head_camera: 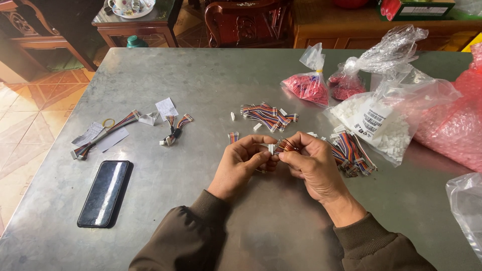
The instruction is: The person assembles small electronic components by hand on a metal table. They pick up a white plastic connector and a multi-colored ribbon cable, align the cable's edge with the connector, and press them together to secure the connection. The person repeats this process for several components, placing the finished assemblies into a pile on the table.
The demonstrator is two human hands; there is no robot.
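From my feed, the left hand [244, 163] and right hand [311, 163] meet mid-table, fingertips pinching a small white connector [271, 148] on a multicoloured wire bundle [286, 145]; I reckon a slip could bend a pin or drop it. Off right sit two knotted clear bags of red parts [307, 86] and a clear bag of white connectors [389, 128] with a white barcode label [370, 119].

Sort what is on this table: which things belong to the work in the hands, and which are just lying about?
In use:
left hand and right hand pinching a multicoloured wire bundle and a white connector
loose wire bundles
bag of white connectors
bags of red parts

Lying about:
black phone
paper slips
yellow rubber band
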